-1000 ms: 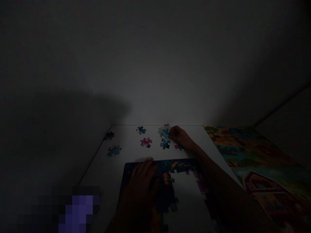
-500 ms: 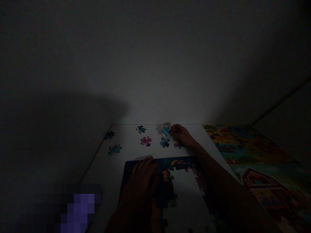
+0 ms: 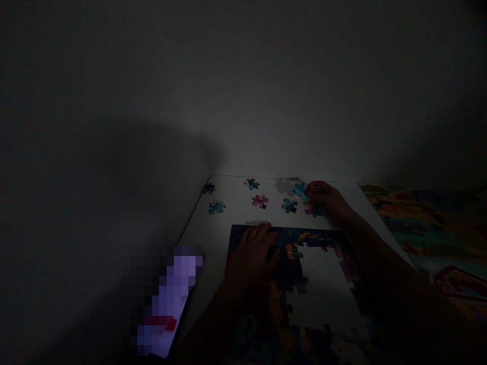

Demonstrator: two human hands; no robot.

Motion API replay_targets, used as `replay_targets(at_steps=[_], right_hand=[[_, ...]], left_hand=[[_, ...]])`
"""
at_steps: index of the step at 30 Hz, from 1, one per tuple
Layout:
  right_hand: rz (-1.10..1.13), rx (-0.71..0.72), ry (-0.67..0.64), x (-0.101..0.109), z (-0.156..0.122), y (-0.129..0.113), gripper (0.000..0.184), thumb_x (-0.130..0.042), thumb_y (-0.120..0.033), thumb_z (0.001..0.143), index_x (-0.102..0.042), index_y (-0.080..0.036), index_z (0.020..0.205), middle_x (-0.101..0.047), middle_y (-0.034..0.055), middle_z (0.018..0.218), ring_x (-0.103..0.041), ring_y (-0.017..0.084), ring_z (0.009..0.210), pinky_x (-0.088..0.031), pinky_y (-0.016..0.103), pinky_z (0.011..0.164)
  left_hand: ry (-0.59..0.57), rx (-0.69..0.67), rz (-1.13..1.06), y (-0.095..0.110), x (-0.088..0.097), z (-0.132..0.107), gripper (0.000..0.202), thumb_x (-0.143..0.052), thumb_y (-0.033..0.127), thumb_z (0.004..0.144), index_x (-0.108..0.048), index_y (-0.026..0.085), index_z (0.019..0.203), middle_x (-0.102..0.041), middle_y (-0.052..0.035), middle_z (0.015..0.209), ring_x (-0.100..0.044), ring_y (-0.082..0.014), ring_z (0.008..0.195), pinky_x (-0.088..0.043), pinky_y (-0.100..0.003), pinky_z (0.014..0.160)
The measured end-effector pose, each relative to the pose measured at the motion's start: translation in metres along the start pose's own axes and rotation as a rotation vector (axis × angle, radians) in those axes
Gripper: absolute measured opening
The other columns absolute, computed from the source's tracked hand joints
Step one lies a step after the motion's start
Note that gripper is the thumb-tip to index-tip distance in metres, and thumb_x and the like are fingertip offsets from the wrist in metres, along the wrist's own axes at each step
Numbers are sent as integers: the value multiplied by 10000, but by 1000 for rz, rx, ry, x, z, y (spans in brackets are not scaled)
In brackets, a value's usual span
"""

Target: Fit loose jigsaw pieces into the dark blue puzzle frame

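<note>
The room is very dim. A partly assembled jigsaw puzzle with a dark border lies on a white table. My left hand rests flat on the puzzle's upper left corner, fingers stretched out. My right hand reaches to the far side of the table, its fingertips pinched on a light blue puzzle piece. Loose pieces lie near it: a teal one, a magenta one, and a pinkish one partly under my hand.
More loose pieces lie at the table's far left: one, one and one at the edge. A colourful picture sheet lies to the right. A blurred lit patch sits at lower left. A bare wall stands behind.
The view has swung left, so everything sits further right in the frame. My right hand stays at the light blue piece, fingers closed on it. My left hand stays on the puzzle.
</note>
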State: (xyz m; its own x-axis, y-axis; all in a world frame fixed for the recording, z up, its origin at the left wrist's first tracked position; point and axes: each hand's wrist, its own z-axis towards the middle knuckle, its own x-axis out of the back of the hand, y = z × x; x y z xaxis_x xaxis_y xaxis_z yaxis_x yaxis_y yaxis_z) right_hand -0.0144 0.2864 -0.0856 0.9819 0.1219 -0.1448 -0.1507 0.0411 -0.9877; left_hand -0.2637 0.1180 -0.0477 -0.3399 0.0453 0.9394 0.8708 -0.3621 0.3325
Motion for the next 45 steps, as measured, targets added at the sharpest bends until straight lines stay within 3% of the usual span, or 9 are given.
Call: replay_targets(at_steps=[8, 15, 21, 24, 35, 45], right_hand=[[-84, -19, -2, 3, -25, -6, 471, -898, -434, 499, -671, -239, 863, -661, -7, 754, -628, 169, 685, -501, 299, 639], [-232, -32, -82, -6, -65, -18, 480, -888, -561, 550, -733, -243, 876, -720, 42, 960, -649, 232, 950, -506, 338, 844], [-234, -128, -187, -22, -98, -17, 530, -858, -603, 585, -738, -227, 940, -724, 55, 888, -663, 230, 836, -534, 354, 751], [-233, -133, -199, -27, -108, -19, 507, -845, -587, 625, -737, -219, 958, -730, 66, 908, -665, 234, 861, -536, 356, 779], [-199, -187, -417, -31, -129, -16, 340, -773, -470, 779, -743, -231, 1019, -728, 53, 1050, -658, 230, 1015, -490, 428, 990], [-231, -86, -549, -33, -124, -21, 306, -690, -449, 857, -745, -212, 1043, -720, 52, 1043, -645, 204, 997, -485, 397, 963]], left_hand=[[58, -32, -7, -3, -6, -2, 384, -516, 322, 958, -557, 220, 1326, -499, -78, 1493, -402, -219, 1412, -288, -442, 1200], [63, -33, -7, -2, -5, -2, 380, -516, 324, 954, -559, 219, 1317, -501, -77, 1490, -402, -219, 1411, -298, -442, 1193], [69, -35, -15, -3, -7, -2, 388, -527, 331, 947, -563, 224, 1318, -503, -73, 1491, -419, -228, 1400, -301, -453, 1191], [68, -27, -15, -3, -8, -1, 388, -521, 337, 949, -563, 232, 1320, -501, -70, 1494, -419, -231, 1401, -300, -464, 1190], [47, -30, 22, -2, -5, 1, 388, -527, 319, 949, -569, 213, 1320, -504, -88, 1489, -415, -239, 1404, -309, -465, 1186], [54, -43, 66, -4, -6, 3, 392, -501, 290, 956, -566, 209, 1334, -492, -101, 1495, -421, -244, 1401, -320, -478, 1182]])
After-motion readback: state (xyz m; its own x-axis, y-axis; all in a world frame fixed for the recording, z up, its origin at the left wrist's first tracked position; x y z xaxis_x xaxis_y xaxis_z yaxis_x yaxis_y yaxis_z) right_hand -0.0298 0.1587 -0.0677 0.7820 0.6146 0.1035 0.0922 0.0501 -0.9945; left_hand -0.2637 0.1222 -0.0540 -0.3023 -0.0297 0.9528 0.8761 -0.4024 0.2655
